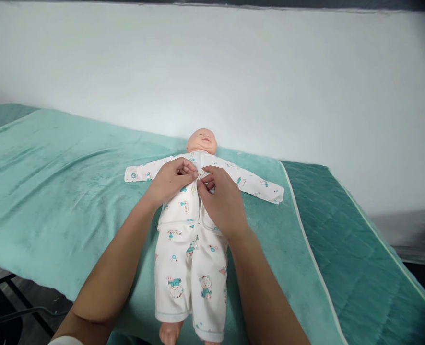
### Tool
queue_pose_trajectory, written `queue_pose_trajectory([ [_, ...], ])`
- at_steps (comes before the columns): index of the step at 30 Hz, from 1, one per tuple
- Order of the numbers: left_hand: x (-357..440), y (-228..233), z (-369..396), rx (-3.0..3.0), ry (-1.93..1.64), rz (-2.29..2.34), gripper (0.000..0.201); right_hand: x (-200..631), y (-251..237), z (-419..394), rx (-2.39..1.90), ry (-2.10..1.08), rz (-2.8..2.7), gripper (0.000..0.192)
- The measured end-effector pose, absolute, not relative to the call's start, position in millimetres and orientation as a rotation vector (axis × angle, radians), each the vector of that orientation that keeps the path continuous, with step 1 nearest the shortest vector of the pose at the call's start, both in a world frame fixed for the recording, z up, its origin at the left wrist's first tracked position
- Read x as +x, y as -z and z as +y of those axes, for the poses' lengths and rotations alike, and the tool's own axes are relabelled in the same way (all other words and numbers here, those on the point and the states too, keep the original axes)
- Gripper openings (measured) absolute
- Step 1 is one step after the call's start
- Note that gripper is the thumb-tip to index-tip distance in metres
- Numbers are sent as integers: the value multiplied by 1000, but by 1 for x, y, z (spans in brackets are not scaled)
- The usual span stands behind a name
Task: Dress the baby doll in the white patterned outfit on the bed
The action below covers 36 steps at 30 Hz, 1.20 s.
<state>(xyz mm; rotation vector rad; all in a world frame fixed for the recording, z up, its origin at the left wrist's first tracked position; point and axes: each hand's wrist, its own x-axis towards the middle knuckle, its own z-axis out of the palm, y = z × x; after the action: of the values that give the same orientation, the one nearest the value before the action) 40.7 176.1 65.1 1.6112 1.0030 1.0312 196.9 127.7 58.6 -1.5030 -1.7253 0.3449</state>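
Both arms reach out; left hand and right hand pinch the doll's shirt shut on a green towel; white wall behind.

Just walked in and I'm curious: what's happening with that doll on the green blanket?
A person is working with both bare hands on a baby doll that lies face up on a light green towel. The left hand and right hand meet at the chest of the doll's printed white top, their fingers pinching the front opening near the collar. The doll also wears matching trousers.
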Motion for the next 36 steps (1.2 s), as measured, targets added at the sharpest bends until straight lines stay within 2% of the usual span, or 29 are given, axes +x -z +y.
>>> queue_pose_trajectory([
  [8,21,-81,172,1844,-634,845,24,195,-89,94,-1968,-195,-2013,10],
  [13,28,-77,171,1988,-641,890,17,189,-94,91,-2127,-212,-2046,7],
  [17,30,-76,170,2034,-653,881,15,188,-88,93,-2137,-182,-2021,9],
  [22,27,-77,169,1941,-597,816,21,197,-71,95,-1925,-181,-1896,14],
  [25,27,-79,168,1865,-606,763,21,205,-65,99,-1741,-328,-1777,16],
  [31,28,-79,167,1696,-578,703,25,217,-64,103,-1486,-886,-1399,12],
  [36,29,-79,167,1629,-603,710,26,216,-56,104,-1345,-1001,-1285,12],
])
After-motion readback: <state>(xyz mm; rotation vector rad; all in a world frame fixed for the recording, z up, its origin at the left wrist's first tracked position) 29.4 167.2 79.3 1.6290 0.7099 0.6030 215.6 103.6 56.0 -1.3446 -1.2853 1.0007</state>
